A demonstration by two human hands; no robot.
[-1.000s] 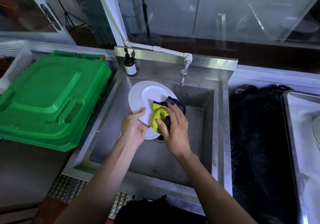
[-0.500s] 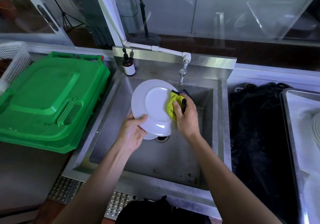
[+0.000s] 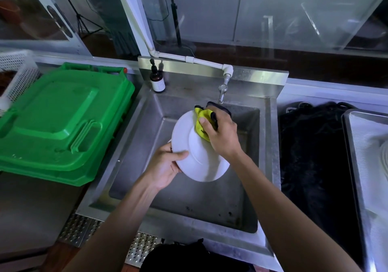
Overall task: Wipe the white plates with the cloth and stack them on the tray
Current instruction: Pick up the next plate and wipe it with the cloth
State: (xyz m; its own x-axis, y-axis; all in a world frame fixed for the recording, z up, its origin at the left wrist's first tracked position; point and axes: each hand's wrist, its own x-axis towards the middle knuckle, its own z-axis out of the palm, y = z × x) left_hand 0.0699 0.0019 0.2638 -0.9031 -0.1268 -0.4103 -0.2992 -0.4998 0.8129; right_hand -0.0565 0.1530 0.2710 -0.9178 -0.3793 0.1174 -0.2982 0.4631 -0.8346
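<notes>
With the left hand [image 3: 165,166] gripping the round white ceramic plate [image 3: 195,152] between both hands, the right hand [image 3: 220,135], clutching the yellow-and-black cloth [image 3: 200,122], should sweep firmly to the rim.

Dim cool daylight, glass reflections behind, wide-angle bending at edges

One head-worn wide-angle view looks forward and steeply down. It sits close above the steel sink [image 3: 147,124], both forearms entering from below.
</notes>
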